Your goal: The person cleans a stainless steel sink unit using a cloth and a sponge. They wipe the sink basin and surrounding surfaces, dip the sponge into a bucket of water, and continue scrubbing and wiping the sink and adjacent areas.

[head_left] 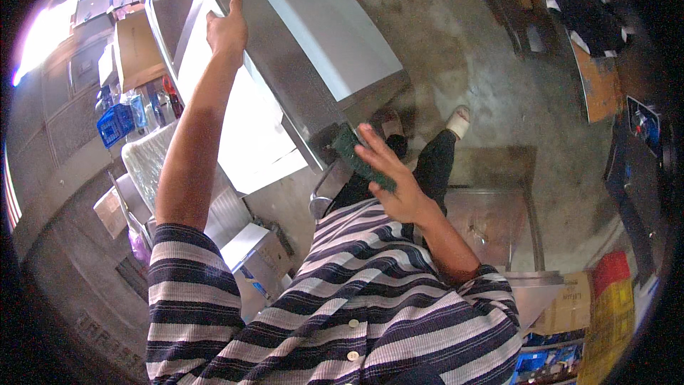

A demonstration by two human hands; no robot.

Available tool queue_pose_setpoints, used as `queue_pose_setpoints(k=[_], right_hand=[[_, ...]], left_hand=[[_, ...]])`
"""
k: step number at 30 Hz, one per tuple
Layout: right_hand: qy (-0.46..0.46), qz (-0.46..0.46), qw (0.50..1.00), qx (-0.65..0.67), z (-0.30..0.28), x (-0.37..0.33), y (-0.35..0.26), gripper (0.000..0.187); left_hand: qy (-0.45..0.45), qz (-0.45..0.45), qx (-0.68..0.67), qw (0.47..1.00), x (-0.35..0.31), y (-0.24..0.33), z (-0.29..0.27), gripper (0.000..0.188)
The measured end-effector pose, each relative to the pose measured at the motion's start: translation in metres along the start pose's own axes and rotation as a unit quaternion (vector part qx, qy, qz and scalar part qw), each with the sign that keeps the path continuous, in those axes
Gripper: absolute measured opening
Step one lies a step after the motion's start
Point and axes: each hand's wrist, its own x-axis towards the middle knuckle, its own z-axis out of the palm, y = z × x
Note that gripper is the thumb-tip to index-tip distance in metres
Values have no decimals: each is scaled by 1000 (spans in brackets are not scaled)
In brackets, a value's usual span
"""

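A long grey metal casing (274,50) stands tilted across the view in front of me, with open sides and pale inner faces. High up, my left hand (229,34) grips its edge, thumb lying on the metal and the other fingers partly hidden. My right hand (400,189) holds a dark green scouring pad (360,160) against the casing's near end, fingers laid along the pad. A darker, wet-looking patch (329,137) shows on the metal beside the pad. The casing's near end lies close to my legs.
At left are a plastic-wrapped seat (151,160), a blue basket (115,125) and a cardboard sheet (139,50). A white box (249,246) sits below. Dark clothing (588,11) lies on a board at far right. Behind my right arm are a metal stand (491,224) and a carton (566,306).
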Motion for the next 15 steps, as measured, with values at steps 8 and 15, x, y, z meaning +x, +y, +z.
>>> queue_pose_setpoints(k=[8,15], right_hand=[[-66,-11,994,-84,40,49,1,66],[-50,-51,993,-97,36,140,27,64]], left_hand=[[21,-6,10,1000,-3,-3,1,99],[-9,-8,-54,998,-6,5,-1,98]])
